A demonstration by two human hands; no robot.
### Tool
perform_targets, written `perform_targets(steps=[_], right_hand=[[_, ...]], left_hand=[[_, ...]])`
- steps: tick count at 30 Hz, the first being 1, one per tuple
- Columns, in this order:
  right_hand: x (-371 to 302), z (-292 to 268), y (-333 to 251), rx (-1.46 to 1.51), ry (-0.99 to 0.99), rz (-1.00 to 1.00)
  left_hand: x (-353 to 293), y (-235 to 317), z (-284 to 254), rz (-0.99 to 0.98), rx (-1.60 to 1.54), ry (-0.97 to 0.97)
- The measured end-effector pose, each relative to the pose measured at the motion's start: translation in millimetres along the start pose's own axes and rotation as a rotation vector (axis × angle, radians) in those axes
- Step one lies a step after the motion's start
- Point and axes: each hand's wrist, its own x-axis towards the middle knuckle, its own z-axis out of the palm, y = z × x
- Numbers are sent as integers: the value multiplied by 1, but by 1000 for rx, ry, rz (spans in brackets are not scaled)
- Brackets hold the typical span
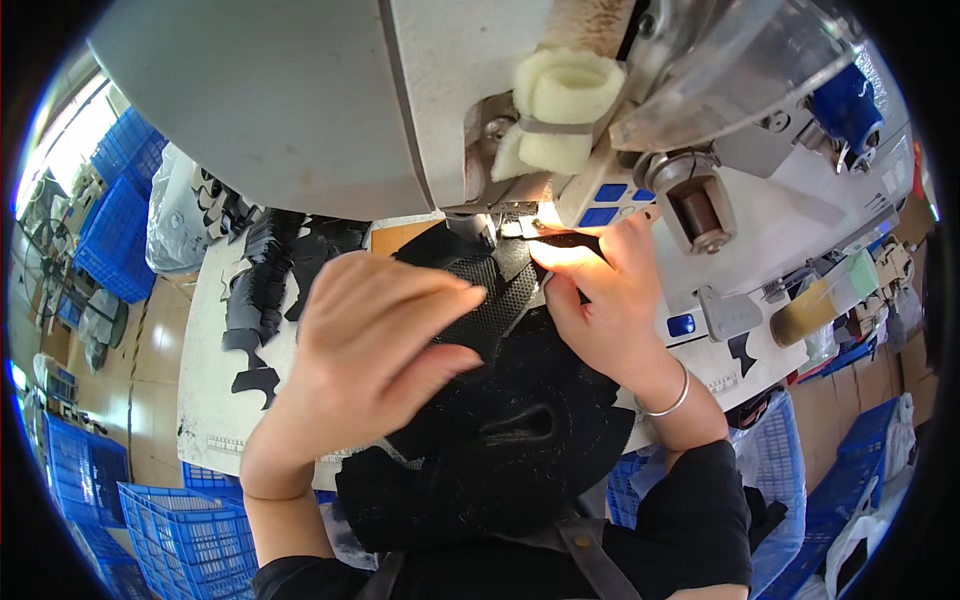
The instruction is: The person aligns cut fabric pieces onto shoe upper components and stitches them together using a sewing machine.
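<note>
Machine, black fabric (part mesh), under right fingers

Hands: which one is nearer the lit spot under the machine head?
The right hand, wearing the bracelet: its fingers are brightly lit there; the left hand is farther off.

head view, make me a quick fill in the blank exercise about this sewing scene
Of the left hand and right hand, the one with a bracelet on its wrist is the ____. The plastic crates are coloured ____. The cloth below the hands is ____. In the picture, the row of dark pieces lies on the table's ____ side.

Missing words: right; blue; black; left.
</note>
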Motion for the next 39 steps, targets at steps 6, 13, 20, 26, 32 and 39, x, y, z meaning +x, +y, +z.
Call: perform_targets(steps=[6, 13, 20, 26, 32, 39], right_hand=[[1, 4, -14, -159, 81, -181], [1, 5, -29, -274, 60, -300], [5, 5, -35, -367, -21, -426], [9, 8, -44, -494, -79, -491], [7, 19, -55, -563, -124, -513], [7, 8, -66, -613, -157, -394]], left_hand=[[6, 7, 39, 109, 420, 52], [2, -5, 41, 113, 355, 102], [4, -16, 42, 123, 332, 142], [7, -23, 43, 136, 337, 181], [11, -34, 43, 180, 286, 235], [12, -35, 46, 290, 599, 341]])
